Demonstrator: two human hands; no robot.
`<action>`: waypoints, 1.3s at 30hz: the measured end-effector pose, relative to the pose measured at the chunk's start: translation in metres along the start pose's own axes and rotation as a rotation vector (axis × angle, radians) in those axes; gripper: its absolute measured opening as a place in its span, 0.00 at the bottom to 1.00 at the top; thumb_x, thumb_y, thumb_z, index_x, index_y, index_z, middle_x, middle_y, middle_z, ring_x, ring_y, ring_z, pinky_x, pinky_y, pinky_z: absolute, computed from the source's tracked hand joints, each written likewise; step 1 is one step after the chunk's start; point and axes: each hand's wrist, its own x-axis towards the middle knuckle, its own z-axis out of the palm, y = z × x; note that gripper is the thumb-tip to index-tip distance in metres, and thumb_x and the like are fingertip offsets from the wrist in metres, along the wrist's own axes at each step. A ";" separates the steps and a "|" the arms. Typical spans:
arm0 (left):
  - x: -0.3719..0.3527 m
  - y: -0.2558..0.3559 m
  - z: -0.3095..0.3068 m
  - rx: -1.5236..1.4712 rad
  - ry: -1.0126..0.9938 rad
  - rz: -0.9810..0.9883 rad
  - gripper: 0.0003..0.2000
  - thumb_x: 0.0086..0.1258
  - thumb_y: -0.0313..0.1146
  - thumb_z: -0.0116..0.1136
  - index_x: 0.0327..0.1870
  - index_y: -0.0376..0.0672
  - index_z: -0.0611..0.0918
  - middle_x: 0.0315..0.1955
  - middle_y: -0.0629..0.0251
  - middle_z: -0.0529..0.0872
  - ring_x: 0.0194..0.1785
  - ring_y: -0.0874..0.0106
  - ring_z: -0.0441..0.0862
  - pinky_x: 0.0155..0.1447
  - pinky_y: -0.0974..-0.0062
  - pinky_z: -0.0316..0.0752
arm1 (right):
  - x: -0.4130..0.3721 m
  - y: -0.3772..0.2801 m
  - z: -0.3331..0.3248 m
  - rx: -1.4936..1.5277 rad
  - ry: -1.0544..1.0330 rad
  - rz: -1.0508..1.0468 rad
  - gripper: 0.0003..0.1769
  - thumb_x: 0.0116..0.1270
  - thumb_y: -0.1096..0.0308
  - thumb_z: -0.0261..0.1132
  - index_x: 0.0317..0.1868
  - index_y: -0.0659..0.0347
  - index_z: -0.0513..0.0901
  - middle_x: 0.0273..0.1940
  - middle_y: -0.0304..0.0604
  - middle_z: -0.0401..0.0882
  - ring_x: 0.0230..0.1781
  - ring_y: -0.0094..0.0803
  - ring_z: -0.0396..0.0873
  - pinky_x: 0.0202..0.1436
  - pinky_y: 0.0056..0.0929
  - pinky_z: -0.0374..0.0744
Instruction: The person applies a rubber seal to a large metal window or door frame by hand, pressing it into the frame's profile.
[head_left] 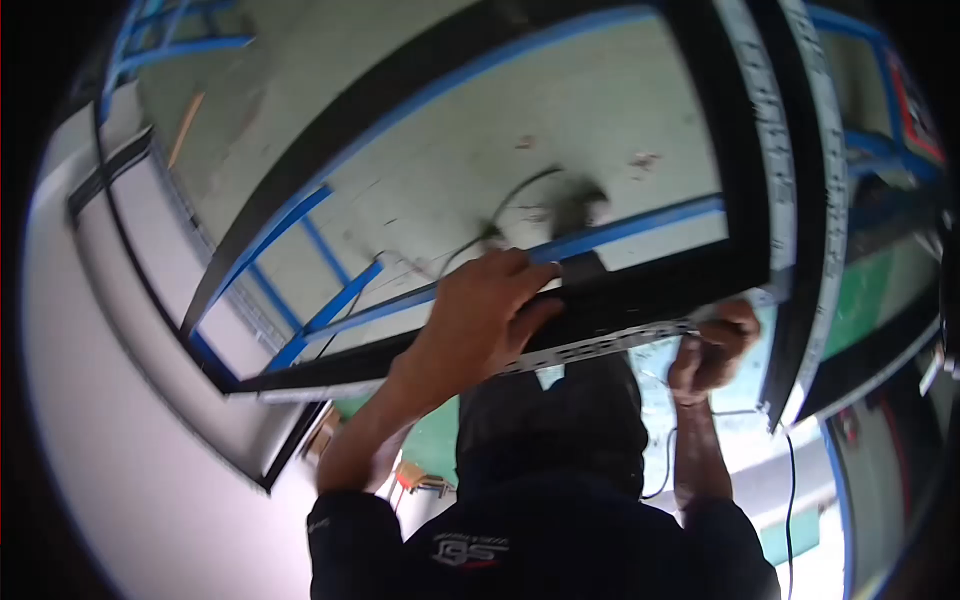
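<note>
Pale white wall (pixel 110 420) on the left, green patches low down, fisheye view tilted hard. A big black-framed panel (pixel 640 292) fills the upper middle, glass face showing a pale surface crossed by blue bars (pixel 625 230). A 2nd black frame (pixel 828 200) stands just beside its right edge. Both hands are up at the panel's lower edge, well apart. Left hand (pixel 480 320) is clamped over the bottom bar near its middle, fingers hooked over the top. Right hand (pixel 712 352) is curled into a fist at the lower right corner, touching the end of a perforated metal strip (pixel 600 346) under the bar; cannot tell if it grips the strip or something small. A thin black cable (pixel 790 470) hangs loose beside the right wrist. A dark hood (pixel 550 430) sits below, between the arms. Progress, as a judgement: panel is lifted and tilted, carried by the 2 hands only, resting on nothing visible, so roughly mid-handling; setting it in place and dealing with the cable look undone.
</note>
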 end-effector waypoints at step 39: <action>-0.623 -0.496 -0.122 -0.135 1.221 -0.352 0.06 0.70 0.25 0.69 0.44 0.35 0.86 0.35 0.67 0.85 0.37 0.79 0.79 0.44 0.82 0.73 | -0.127 -0.396 0.534 -0.207 -1.656 -0.013 0.11 0.72 0.71 0.69 0.50 0.66 0.88 0.38 0.47 0.90 0.36 0.30 0.85 0.42 0.30 0.81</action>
